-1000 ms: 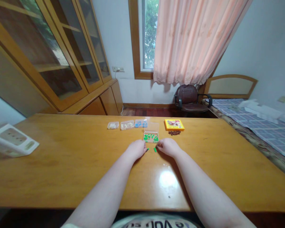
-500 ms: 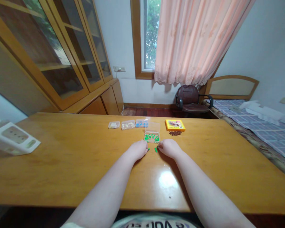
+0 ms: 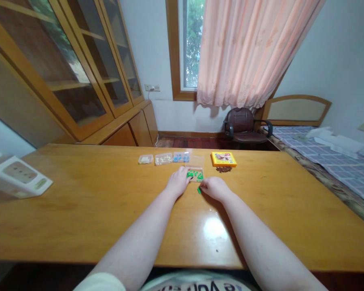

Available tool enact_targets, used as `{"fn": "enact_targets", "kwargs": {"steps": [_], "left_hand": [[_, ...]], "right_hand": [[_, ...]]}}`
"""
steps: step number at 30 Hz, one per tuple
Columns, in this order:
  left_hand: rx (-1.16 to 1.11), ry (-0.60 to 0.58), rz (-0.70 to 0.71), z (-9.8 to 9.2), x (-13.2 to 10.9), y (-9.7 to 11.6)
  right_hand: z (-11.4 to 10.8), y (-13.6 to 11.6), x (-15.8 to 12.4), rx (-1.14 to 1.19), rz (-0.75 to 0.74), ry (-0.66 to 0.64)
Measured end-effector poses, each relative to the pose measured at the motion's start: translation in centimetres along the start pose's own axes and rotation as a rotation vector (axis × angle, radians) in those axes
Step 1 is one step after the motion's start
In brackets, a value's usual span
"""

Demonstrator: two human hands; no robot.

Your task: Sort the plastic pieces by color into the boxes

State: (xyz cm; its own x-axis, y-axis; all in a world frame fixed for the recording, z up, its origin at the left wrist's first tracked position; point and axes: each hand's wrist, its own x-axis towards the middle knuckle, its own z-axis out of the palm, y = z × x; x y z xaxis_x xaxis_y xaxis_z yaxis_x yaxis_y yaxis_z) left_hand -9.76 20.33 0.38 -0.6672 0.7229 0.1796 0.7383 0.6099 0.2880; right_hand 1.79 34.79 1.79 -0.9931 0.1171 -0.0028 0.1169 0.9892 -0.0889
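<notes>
My left hand (image 3: 178,180) reaches over the left side of a small clear box (image 3: 197,181) of green building bricks (image 3: 195,174). Its thumb and fingers look parted at the loose pieces, and its fingertips are partly hidden. Just in front of the box, my right hand (image 3: 214,187) is closed with thumb and index finger pinched at the end of a narrow green building brick (image 3: 199,190), low over the table. The box's transparent lid (image 3: 194,162) stands open at the back.
Left of the green bricks are clear boxes with blue pieces (image 3: 181,157), cream pieces (image 3: 163,159) and whitish pieces (image 3: 145,159). A yellow box (image 3: 223,159) lies behind a pile of brown pieces (image 3: 223,169). A white device (image 3: 18,176) stands at the table's left.
My left hand has moved forward from the tabletop to the green-brick box, and the small green piece at its fingertips no longer shows there. My right hand stays nearly in place.
</notes>
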Motion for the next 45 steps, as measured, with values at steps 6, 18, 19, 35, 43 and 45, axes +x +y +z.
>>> {"fn": "enact_targets", "kwargs": {"steps": [6,18,19,35,43,45], "left_hand": [[-0.062,-0.128,0.195,0.0,-1.1,0.8],[-0.081,-0.269,0.296,-0.4,-1.9,2.0],[-0.086,-0.267,0.312,-0.4,-1.9,2.1],[-0.107,-0.044,0.25,-0.5,-0.9,0.4],[-0.091,-0.007,0.189,-0.2,-0.4,-0.1],[-0.095,-0.049,0.223,-0.1,-0.7,0.5]], "right_hand": [[0.7,0.4,0.2,0.079,0.003,-0.003],[0.2,1.2,0.1,0.144,0.062,0.003],[0.1,1.3,0.1,0.145,0.054,-0.013],[0.5,0.3,0.3,0.068,0.027,-0.039],[0.6,0.4,0.2,0.13,-0.003,0.015],[0.9,0.5,0.3,0.169,-0.003,0.078]]}}
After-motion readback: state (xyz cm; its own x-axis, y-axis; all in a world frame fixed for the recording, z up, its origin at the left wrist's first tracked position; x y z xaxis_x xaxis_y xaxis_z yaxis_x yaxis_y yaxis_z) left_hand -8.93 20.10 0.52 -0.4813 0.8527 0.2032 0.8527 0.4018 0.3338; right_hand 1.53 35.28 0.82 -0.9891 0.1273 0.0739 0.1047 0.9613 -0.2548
